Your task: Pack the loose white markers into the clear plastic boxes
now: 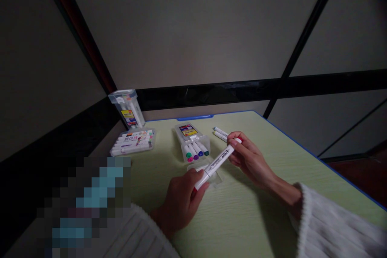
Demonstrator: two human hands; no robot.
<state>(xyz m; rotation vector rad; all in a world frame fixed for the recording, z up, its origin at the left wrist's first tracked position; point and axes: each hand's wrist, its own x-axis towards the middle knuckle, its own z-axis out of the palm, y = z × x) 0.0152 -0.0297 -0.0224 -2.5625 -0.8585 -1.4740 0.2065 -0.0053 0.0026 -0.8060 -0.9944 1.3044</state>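
Note:
A white marker (215, 164) is held between both hands above the pale green table (272, 217). My left hand (181, 203) pinches its near end, where a red tip or cap shows. My right hand (250, 157) grips its far end, which also shows red. Under the marker lies a clear plastic lid (208, 169). Just beyond stands an open clear marker box (193, 143) with several markers, their coloured caps facing me.
Two loose white markers (220, 133) lie behind my right hand. A flat marker case (133, 142) lies at the left, with an upright marker box (127, 109) behind it. The table has a blue edge (302, 145); walls close in behind.

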